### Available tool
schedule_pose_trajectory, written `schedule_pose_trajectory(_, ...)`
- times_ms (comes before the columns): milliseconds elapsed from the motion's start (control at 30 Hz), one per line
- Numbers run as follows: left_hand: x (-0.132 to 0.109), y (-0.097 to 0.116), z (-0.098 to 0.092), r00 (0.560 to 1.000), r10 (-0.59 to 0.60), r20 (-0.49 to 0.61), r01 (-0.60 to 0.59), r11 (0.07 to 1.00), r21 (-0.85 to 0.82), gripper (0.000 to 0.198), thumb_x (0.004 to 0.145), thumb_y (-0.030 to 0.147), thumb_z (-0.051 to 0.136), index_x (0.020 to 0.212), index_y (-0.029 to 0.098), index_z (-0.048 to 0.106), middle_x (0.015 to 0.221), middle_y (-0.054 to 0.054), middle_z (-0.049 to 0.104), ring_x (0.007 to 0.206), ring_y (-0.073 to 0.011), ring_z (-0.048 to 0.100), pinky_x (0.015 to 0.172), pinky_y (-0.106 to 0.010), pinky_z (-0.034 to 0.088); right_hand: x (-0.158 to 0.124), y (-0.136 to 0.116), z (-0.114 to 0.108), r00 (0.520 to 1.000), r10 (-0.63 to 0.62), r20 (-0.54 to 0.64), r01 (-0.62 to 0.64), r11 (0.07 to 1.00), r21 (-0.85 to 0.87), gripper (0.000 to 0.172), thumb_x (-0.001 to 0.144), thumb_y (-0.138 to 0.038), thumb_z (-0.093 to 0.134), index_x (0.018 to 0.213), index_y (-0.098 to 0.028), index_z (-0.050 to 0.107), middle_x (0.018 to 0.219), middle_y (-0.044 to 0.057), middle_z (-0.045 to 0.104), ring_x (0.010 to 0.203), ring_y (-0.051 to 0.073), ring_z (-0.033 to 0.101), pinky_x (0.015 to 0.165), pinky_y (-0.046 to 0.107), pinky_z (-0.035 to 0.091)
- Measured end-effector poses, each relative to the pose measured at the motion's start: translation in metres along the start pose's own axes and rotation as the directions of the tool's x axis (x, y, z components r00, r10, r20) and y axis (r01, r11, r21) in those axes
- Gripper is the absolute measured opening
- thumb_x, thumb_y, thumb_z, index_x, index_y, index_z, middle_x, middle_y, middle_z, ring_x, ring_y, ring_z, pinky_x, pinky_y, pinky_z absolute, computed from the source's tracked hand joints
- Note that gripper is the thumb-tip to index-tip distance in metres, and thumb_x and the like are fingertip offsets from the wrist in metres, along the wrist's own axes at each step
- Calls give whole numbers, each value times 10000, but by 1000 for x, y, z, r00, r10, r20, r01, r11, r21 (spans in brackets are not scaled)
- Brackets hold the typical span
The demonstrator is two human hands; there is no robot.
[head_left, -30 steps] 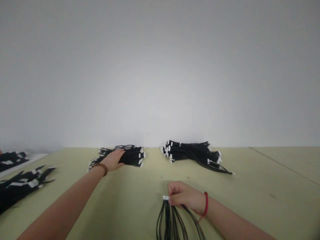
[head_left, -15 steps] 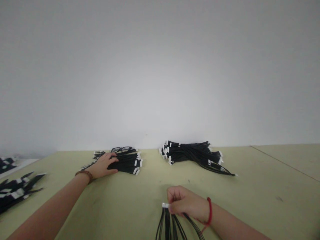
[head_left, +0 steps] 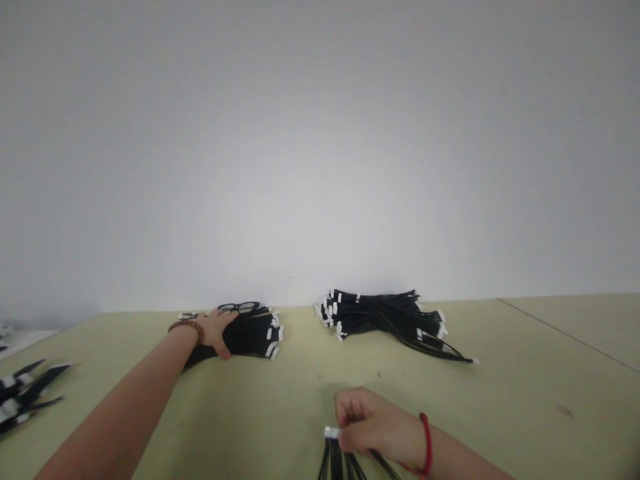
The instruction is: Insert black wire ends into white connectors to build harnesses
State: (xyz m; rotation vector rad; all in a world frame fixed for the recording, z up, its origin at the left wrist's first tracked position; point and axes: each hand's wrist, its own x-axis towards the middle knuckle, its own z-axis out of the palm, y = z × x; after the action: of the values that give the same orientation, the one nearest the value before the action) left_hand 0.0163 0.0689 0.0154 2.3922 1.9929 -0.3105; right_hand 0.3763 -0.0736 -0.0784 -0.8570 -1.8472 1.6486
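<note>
My left hand [head_left: 216,331] lies on a pile of black cables [head_left: 250,337] with white connectors, its fingers stretched out and spread over the top. Part of that pile is covered by the hand and wrist. Close to me, my right hand [head_left: 365,420] is closed in a pinch on a black wire harness [head_left: 337,460] near its white connector [head_left: 332,433]. The harness wires hang down and run out of the bottom of the view.
Black-framed glasses [head_left: 241,307] lie behind the left pile. Another pile of black cables [head_left: 380,317] rests against the wall at the back. More cables [head_left: 27,397] lie at the left edge. A seam line [head_left: 565,332] crosses the yellowish table [head_left: 500,387] at right.
My left hand has moved forward and a little right across the cable pile, its fingers now more spread. My right hand keeps its pinch on the harness, slightly lower in view.
</note>
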Motion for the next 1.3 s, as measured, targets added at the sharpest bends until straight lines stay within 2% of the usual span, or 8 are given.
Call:
schedule_pose_trajectory(100, 4, 2, -1, 1000, 18, 0, -18, 999, 28, 1061, 438, 437, 804, 1378, 160, 397, 1386, -234, 428, 1215, -452, 417, 967, -615, 321, 0, 0, 1, 1000, 2, 2, -2, 1000, 0, 197, 904, -255, 588, 756, -131, 546, 604, -74, 480, 416, 43, 404, 381, 158, 347)
schedule_pose_trajectory(333, -2, -1, 3, 985, 167, -34, -164, 983, 80, 642, 588, 459, 760, 1135, 163, 599, 1202, -130, 579, 1171, -356, 458, 972, -546, 323, 1, 1, 1, 1000, -6, 10, 6, 1000, 0, 213, 903, -254, 590, 735, -133, 538, 584, -81, 461, 407, 41, 387, 375, 157, 335)
schedule_pose_trajectory(600, -7, -16, 26, 959, 244, -147, -241, 970, 37, 445, 869, 363, 565, 1259, 164, 488, 1299, -124, 512, 1175, -296, 484, 982, -532, 365, 0, 2, 0, 1000, -13, 7, 13, 1000, -5, 193, 901, -253, 591, 757, -133, 544, 603, -75, 470, 420, 44, 398, 383, 159, 344)
schedule_pose_trajectory(800, 15, -23, 36, 945, 233, -229, -228, 972, 48, 402, 879, 323, 567, 1245, 168, 508, 1340, -121, 489, 1209, -307, 463, 995, -561, 356, 1, 1, 1, 1000, -6, 0, 6, 1000, -13, 186, 899, -248, 594, 761, -131, 546, 620, -70, 481, 432, 46, 412, 392, 162, 356)
schedule_pose_trajectory(900, 15, -23, 38, 933, 238, -269, -232, 971, 54, 434, 877, 336, 566, 1268, 164, 492, 1356, -130, 484, 1226, -307, 456, 1012, -563, 336, 1, 2, 1, 1000, -2, 5, 2, 1000, -16, 188, 899, -246, 593, 759, -131, 544, 611, -73, 475, 422, 43, 402, 381, 156, 344)
schedule_pose_trajectory(1100, -6, -14, 51, 880, 229, -415, -232, 972, 45, 565, 835, 234, 479, 1351, 23, 386, 1453, -223, 346, 1345, -310, 298, 1109, -485, 209, 1, 5, 0, 1000, -16, 0, 16, 1000, -16, 182, 900, -246, 593, 766, -131, 548, 607, -75, 472, 422, 43, 405, 381, 157, 348)
schedule_pose_trajectory(1233, -22, 0, 61, 839, 163, -520, -211, 977, -34, 522, 844, 255, 385, 1304, 14, 440, 1434, -243, 368, 1335, -346, 309, 1084, -541, 239, 1, 6, 1, 1000, -24, -7, 24, 999, -25, 181, 904, -254, 588, 776, -130, 553, 616, -70, 483, 433, 48, 423, 393, 162, 367)
schedule_pose_trajectory(1300, -35, 17, 65, 815, 129, -565, -216, 972, -90, 485, 847, 250, 362, 1262, 26, 476, 1405, -250, 407, 1320, -365, 329, 1067, -571, 256, 1, 5, 1, 999, -30, -14, 30, 999, -32, 176, 905, -256, 587, 786, -130, 557, 628, -66, 493, 443, 51, 437, 403, 167, 381)
